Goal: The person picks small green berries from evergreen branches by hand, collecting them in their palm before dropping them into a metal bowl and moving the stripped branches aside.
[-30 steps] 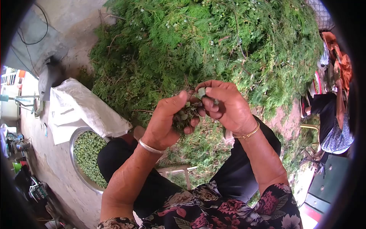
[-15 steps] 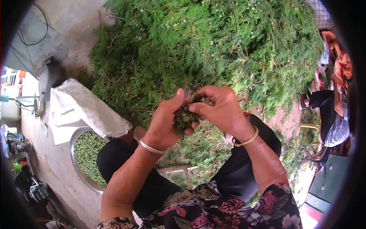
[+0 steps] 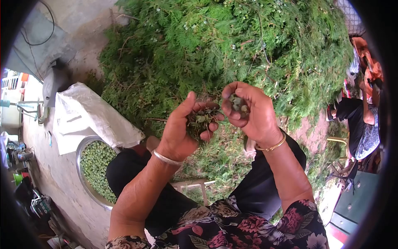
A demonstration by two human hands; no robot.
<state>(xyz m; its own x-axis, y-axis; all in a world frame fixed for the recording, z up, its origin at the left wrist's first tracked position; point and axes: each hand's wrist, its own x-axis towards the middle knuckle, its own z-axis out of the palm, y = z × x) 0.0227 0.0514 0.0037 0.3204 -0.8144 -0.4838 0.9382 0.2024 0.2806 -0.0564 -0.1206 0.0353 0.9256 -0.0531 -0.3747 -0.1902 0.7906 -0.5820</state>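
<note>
My left hand (image 3: 178, 128) is curled around a clump of cypress sprigs (image 3: 201, 121), with dry brownish bits and a few pale green cones showing. Just to its right, my right hand (image 3: 259, 114) is turned palm up. Its fingers are bent over several green seed cones (image 3: 239, 104) lying in the palm. A small gap separates the two hands. Both are raised above my knees, in front of a large heap of green cypress branches (image 3: 232, 45). At lower left, a round metal basin (image 3: 78, 159) is filled with picked green cones (image 3: 98, 168).
A white woven sack (image 3: 89, 114) lies beside the basin and touches its rim. A wooden stool frame (image 3: 203, 193) stands between my legs. Loose sprigs litter the floor. At far right another person (image 3: 365, 128) sits near a green box (image 3: 358, 199).
My right hand has drawn away from the left and turned over, so the cones in its palm now show. The left hand has opened slightly around the sprigs.
</note>
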